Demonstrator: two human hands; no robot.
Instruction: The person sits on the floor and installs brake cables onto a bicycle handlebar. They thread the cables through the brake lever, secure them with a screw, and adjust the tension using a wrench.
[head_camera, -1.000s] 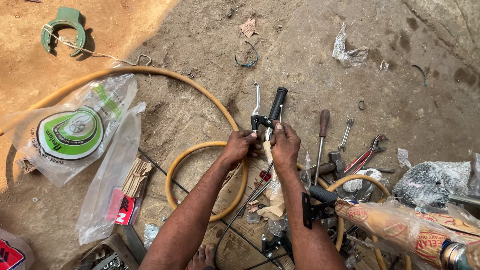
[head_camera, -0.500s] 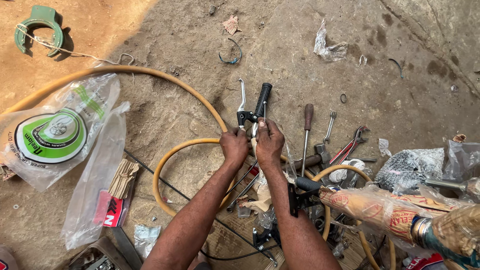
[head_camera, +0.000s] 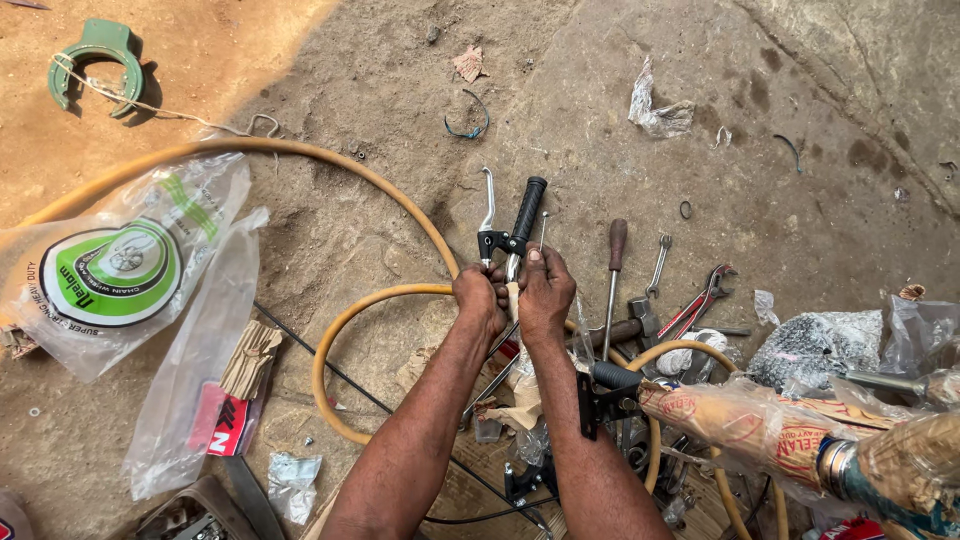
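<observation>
At lower center, two bare forearms rise to the middle of the frame, where the left hand and right hand close together around a handlebar with black grip and silver brake lever. Beside them on the dirt lie yellow tyres, a screwdriver and a spanner. A plastic bag sits mid-left; a green lock lies upper left.

Bare ground ahead lies open; tools crowd the right.
</observation>
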